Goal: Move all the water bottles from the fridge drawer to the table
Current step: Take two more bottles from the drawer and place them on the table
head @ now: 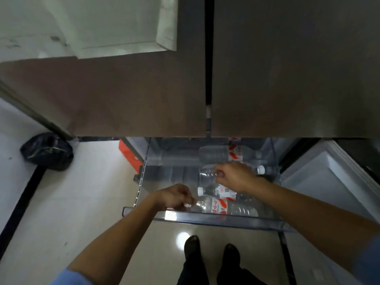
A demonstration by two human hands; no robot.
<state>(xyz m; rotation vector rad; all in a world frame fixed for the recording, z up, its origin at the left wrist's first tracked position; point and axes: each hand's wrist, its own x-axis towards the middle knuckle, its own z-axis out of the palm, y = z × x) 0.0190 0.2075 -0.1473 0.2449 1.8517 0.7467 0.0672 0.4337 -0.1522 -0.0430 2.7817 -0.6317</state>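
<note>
Left hand fingers curl around the near bottle neck in the drawer; right hand pinches another bottle; grip firmly, lift straight up.

Pale glossy floor tiles are seen below two brown upper fridge doors, on which a ceiling light is mirrored as a bright spot. A black bag is set against the white wall, beside a black floor strip.
</note>
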